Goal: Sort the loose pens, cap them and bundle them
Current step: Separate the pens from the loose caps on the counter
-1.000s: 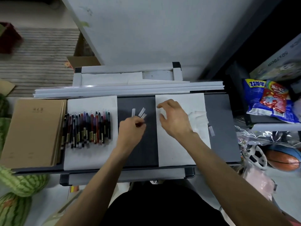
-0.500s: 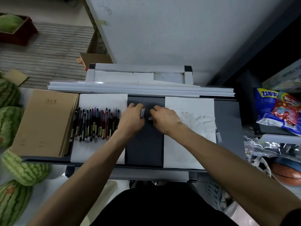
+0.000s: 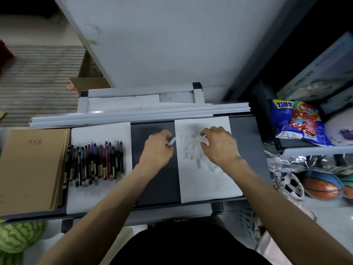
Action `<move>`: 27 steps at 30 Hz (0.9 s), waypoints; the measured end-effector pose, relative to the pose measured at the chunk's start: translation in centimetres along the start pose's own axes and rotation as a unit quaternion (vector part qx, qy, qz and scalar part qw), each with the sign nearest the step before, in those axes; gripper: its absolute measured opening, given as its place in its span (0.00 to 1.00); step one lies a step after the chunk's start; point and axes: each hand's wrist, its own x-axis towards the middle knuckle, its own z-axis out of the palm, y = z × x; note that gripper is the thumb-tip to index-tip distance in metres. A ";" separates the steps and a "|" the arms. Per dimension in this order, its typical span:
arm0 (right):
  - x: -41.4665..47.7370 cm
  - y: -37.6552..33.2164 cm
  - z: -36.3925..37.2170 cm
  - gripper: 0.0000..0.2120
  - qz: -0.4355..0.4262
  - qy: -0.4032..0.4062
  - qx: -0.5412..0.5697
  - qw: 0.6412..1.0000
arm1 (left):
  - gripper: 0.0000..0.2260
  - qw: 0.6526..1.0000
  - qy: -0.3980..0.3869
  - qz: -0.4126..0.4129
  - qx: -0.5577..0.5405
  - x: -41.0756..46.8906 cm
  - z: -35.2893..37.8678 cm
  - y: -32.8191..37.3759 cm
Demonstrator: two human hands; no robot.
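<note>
A row of several uncapped pens (image 3: 94, 162) lies side by side on a white sheet (image 3: 99, 190) at the left of the dark table (image 3: 156, 184). My left hand (image 3: 156, 150) pinches one clear pen cap (image 3: 172, 140) over the dark strip in the middle. On the right white sheet (image 3: 208, 184) sits a pile of clear caps (image 3: 191, 150). My right hand (image 3: 219, 144) is over that pile, its fingertips pinching a cap at the pile's top. Motion blur hides fine detail of the caps.
A stack of brown notebooks (image 3: 32, 167) lies left of the pens. Long white strips (image 3: 133, 115) run along the table's far edge. Snack bags (image 3: 296, 123) and balls (image 3: 321, 188) crowd the right; watermelons (image 3: 17, 238) sit at the lower left.
My right hand moved right from the dark strip onto the cap pile on the right sheet. My left hand stays near the middle, still pinching a clear cap.
</note>
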 end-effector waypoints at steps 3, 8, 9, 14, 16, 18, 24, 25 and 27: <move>-0.6 1.2 0.4 0.16 -0.005 -0.026 -0.008 1.000 | 0.15 0.999 -0.020 0.019 -0.029 -0.2 2.3 2.2; -2.6 3.0 0.6 0.22 0.037 0.045 0.059 0.997 | 0.20 0.999 -0.029 0.018 -0.035 -0.6 4.0 3.5; -3.3 3.6 0.6 0.25 0.052 0.058 0.060 0.995 | 0.23 0.999 -0.035 0.019 -0.035 -0.7 4.2 3.5; -6.1 5.3 1.5 0.37 0.104 0.027 0.070 0.992 | 0.38 0.996 -0.086 0.004 -0.020 -1.7 4.9 3.0; -6.7 5.5 2.2 0.38 0.112 0.009 0.116 0.987 | 0.39 0.995 -0.099 -0.003 -0.031 -2.0 5.2 2.9; -6.9 5.5 3.0 0.38 0.112 -0.002 0.163 0.980 | 0.39 0.994 -0.106 -0.002 -0.030 -2.2 5.6 3.0; -6.1 4.8 4.2 0.33 0.107 0.036 0.185 0.976 | 0.37 0.995 -0.096 0.014 -0.039 -2.2 6.7 3.7; -6.0 4.7 4.3 0.33 0.106 0.040 0.191 0.975 | 0.37 0.995 -0.094 0.015 -0.044 -2.1 6.8 3.9; -5.9 4.8 4.2 0.32 0.106 0.047 0.212 0.970 | 0.37 0.994 -0.090 0.013 -0.057 -2.0 6.9 4.0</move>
